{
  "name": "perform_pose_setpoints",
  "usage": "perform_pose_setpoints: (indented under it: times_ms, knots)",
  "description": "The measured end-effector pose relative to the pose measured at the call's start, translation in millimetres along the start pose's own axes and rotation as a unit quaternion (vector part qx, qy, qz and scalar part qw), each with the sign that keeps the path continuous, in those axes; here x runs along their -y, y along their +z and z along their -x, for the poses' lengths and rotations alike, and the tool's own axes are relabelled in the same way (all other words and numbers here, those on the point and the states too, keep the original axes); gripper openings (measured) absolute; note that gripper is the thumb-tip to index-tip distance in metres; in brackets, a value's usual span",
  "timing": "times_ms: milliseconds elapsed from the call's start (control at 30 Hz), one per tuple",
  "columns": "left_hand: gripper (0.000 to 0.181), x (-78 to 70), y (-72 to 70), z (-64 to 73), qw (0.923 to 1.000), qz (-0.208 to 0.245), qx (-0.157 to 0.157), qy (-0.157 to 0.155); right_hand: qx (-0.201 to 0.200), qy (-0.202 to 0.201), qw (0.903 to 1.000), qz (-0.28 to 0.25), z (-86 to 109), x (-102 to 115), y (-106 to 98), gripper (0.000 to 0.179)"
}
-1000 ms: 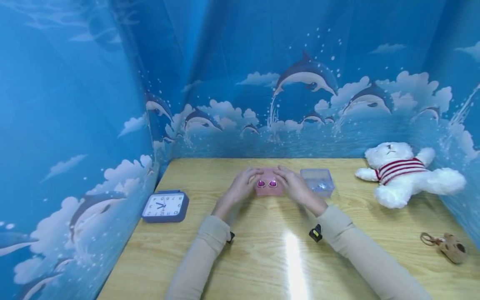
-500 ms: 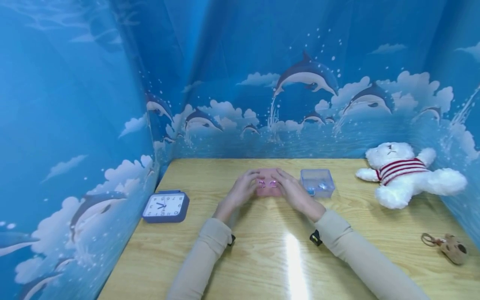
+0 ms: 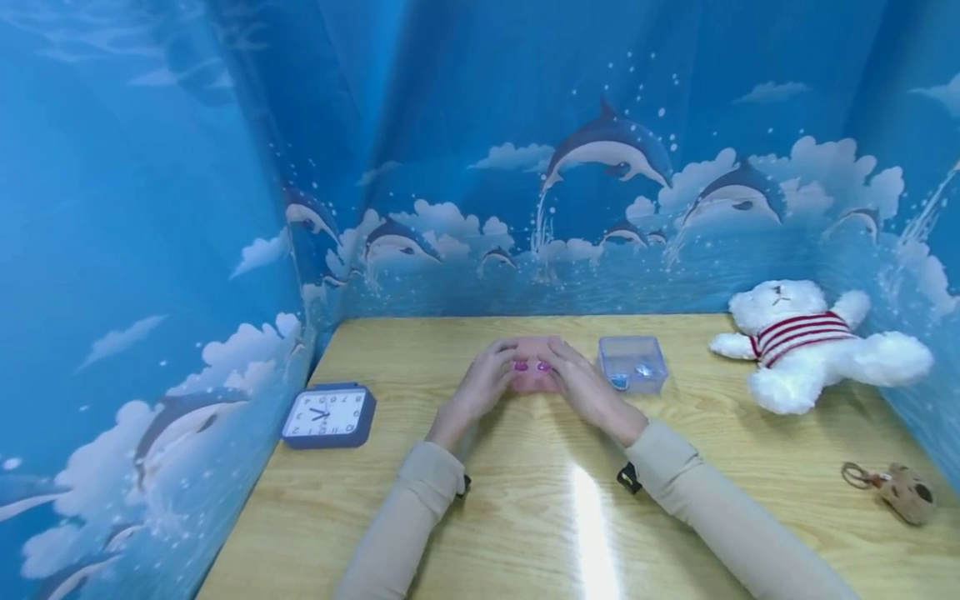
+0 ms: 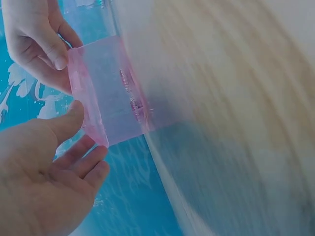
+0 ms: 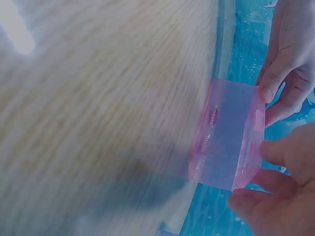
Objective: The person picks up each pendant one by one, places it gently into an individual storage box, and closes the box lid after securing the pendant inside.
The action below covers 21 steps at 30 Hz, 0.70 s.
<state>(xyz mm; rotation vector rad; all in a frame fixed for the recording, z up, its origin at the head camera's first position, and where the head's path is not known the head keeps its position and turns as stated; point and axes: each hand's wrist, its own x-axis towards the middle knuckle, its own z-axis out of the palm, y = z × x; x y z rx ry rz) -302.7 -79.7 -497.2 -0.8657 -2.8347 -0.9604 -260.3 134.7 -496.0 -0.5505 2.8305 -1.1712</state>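
Note:
A pink see-through plastic box [image 3: 536,385] stands on the table between both hands. Through its wall show two darker pink gem-like pieces [image 3: 542,366], low inside it in the wrist views. My left hand [image 3: 482,383] grips the box's left side, thumb at the top rim and fingers bent around the corner in the left wrist view. From the other side my right hand [image 3: 587,385] holds it the same way; its thumb and fingertips meet the top edge [image 5: 253,142] in the right wrist view. The far fingers are partly hidden behind the box.
A clear purplish box [image 3: 633,362] with blue pieces in it stands just right of my right hand. A blue clock [image 3: 330,415] lies at the left. Further right are a white teddy bear [image 3: 806,350] and a brown keychain plush [image 3: 903,493]. A dolphin-print curtain [image 3: 450,167] borders the table.
My right hand has shifted slightly left, uncovering a blue piece in the clear box. Both hands have drawn in a little around the pink box, and the head view has tilted slightly.

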Motion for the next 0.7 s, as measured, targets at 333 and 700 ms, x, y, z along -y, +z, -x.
perform_pose_setpoints:
  times_ms: [333, 700]
  knots:
    - [0.024, -2.1, -2.6, 2.1, 0.9984, -0.038, -0.031, 0.028, -0.036, -0.048, 0.9929, 0.102, -1.1, 3, 5, 0.054]
    - [0.050, -11.9, -11.3, 13.7, 0.9979, -0.024, -0.028, -0.053, -0.047, -0.048, 0.9929, 0.097, 9.4, 6, -1, 0.065]
